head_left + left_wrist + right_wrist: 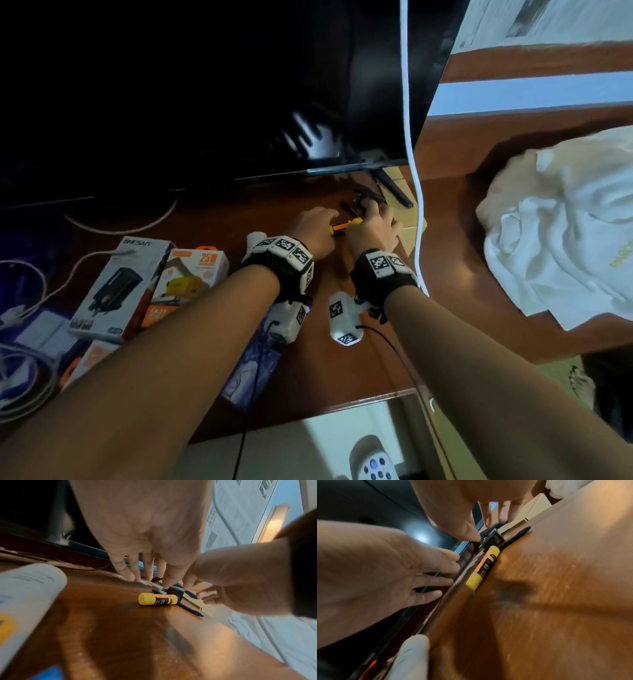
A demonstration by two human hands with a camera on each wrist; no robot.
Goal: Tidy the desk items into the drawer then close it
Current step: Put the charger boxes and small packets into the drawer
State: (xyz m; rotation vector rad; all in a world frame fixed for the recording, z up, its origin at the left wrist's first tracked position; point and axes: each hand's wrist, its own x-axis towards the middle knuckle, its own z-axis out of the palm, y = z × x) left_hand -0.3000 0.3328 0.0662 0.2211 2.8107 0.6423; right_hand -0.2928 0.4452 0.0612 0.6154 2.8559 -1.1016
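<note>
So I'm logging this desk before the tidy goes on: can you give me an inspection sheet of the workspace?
Surface: brown wooden desk, glossy.
Job's things: yellow glue stick, black pen and small black block lying together; drawer open, a remote inside.
Clutter: product boxes, white cloth.
Hands: left hand and right hand open, fingers reaching down at the items.
Cables: white cable hanging; more white cords at the left.
Surroundings: dark monitor.

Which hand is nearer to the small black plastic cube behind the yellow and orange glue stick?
Right. The right hand touches the small black plastic cube with its thumb; the left hand keeps straight fingers apart from it, beside the yellow and orange glue stick.
</note>
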